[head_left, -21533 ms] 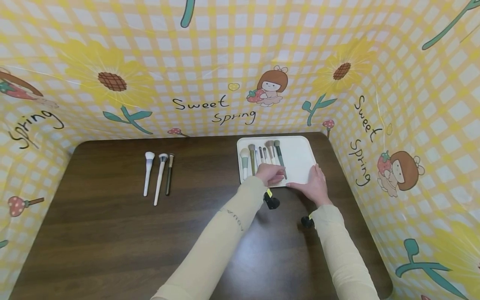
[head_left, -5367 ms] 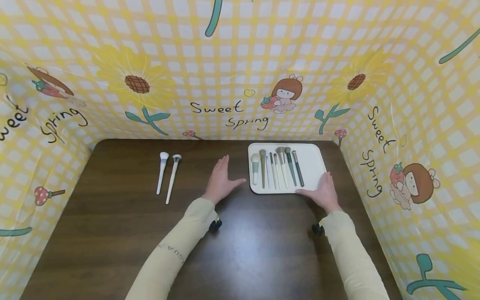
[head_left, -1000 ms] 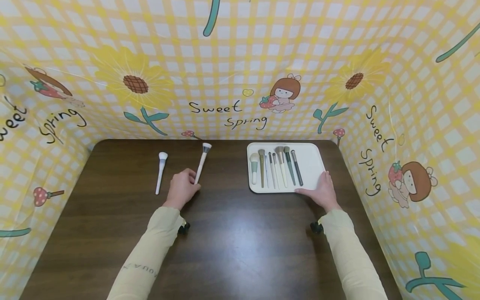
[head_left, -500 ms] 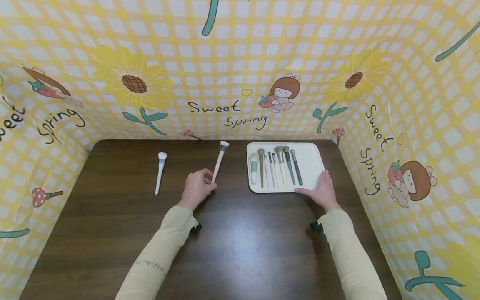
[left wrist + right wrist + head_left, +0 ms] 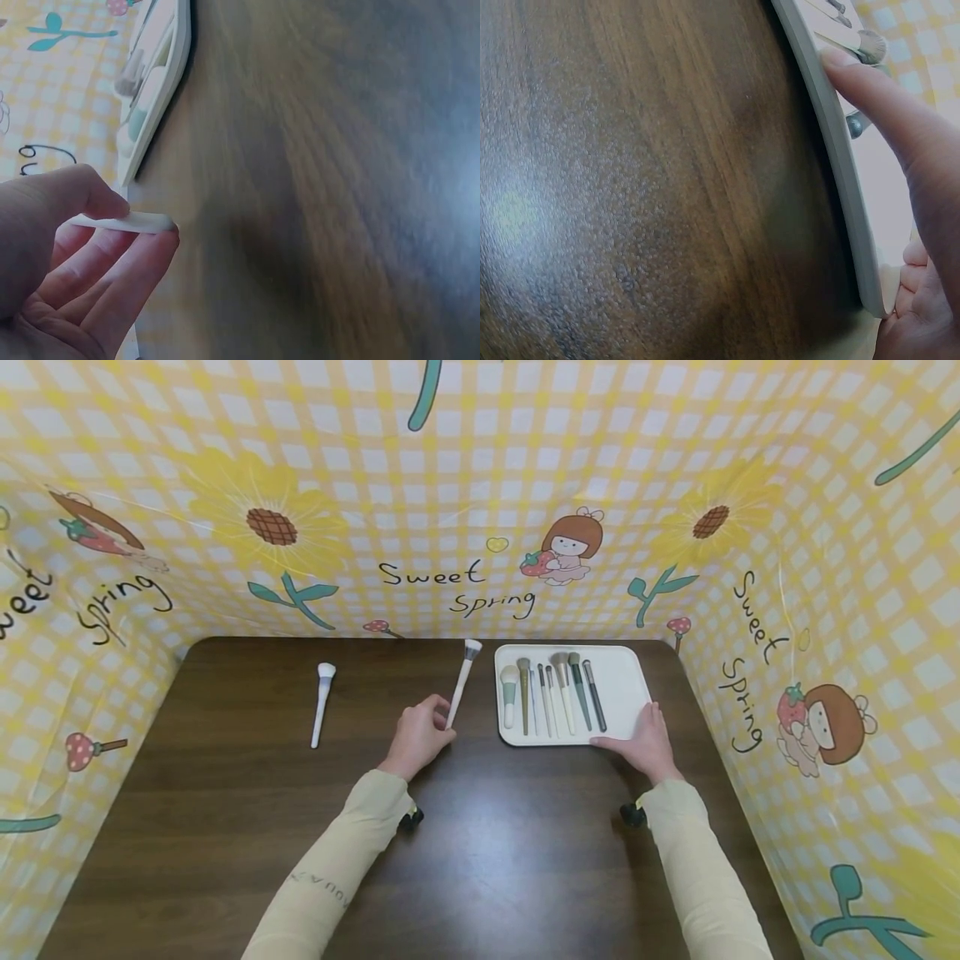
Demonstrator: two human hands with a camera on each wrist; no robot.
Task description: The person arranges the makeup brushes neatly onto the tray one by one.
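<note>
My left hand (image 5: 417, 739) pinches a makeup brush (image 5: 461, 687) by the lower end of its pale handle, bristles pointing away. In the left wrist view, the handle end (image 5: 142, 222) sits between thumb and fingers. This brush is just left of a white tray (image 5: 624, 681), apart from it. Several makeup brushes lie side by side in the tray, among them one with a green handle (image 5: 509, 706) at the left and a dark one (image 5: 596, 702) at the right. My right hand (image 5: 647, 747) holds the tray's near right corner, thumb (image 5: 862, 79) over the front rim.
One white makeup brush (image 5: 321, 706) lies on the dark wooden table (image 5: 225, 793) at the left. A yellow checked cloth (image 5: 450, 485) with printed flowers stands around the back and sides of the table.
My left hand has carried the pale-handled brush rightward from beside the white brush toward the tray. Earlier, a dark brush left the table and now lies in the tray. The right hand stays put.
</note>
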